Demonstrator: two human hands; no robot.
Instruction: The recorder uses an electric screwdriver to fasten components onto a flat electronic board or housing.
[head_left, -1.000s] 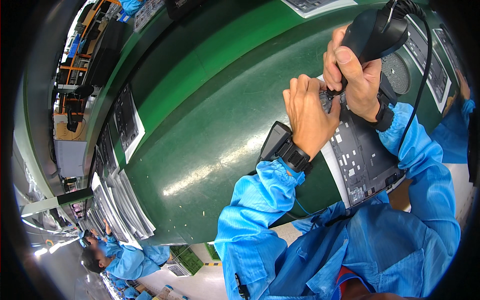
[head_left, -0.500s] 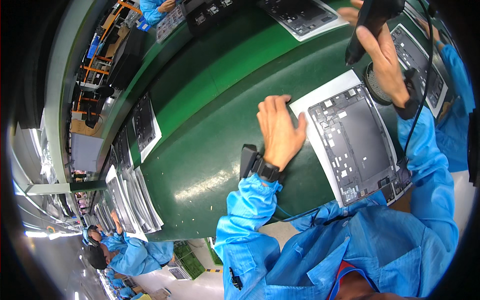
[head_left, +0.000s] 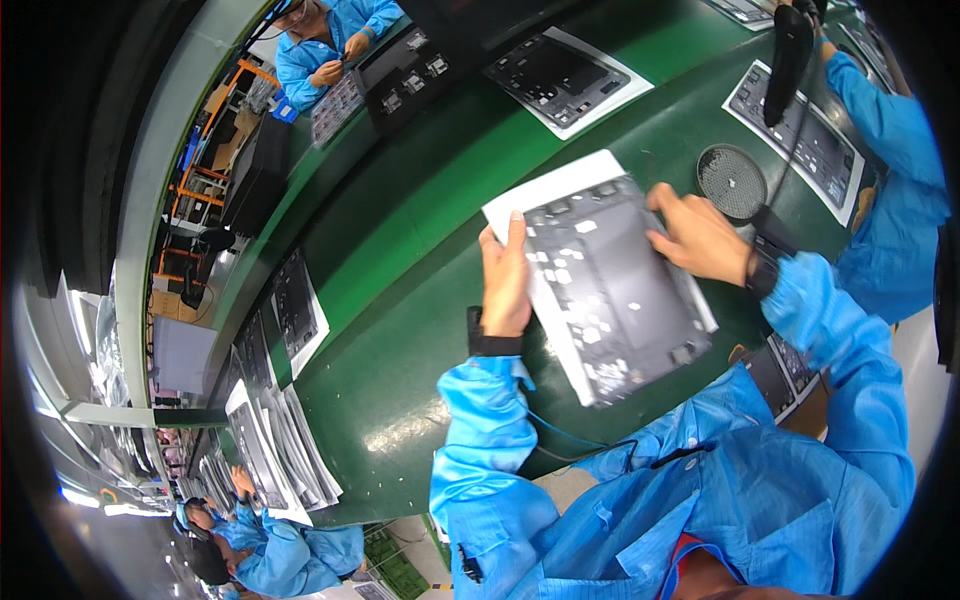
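Observation:
My left hand (head_left: 506, 278) grips the left edge of a white sheet, thumb on top, with a dark flat device panel (head_left: 640, 290) lying on it. The panel has small white patches and looks smeared by motion; it seems raised off the bench. My right hand (head_left: 705, 235) is at the panel's upper right edge, thumb and forefinger apart, the fingertips over the edge. Beyond that hand sits a round dark dish (head_left: 732, 182) of small pieces. A black handheld tool (head_left: 790, 65) hangs at the upper right, away from both hands.
The green bench (head_left: 400, 370) carries more panels on white sheets: one at the far side (head_left: 565, 80), one at the right (head_left: 800, 140), and a stack (head_left: 290, 450) at the left. Co-workers in blue sit across, right and lower left. A blue cord (head_left: 565, 430) runs near my left sleeve.
My right hand has let go of the black tool and come down to the panel. My left hand has taken hold of the sheet's edge; sheet and panel have moved left and away.

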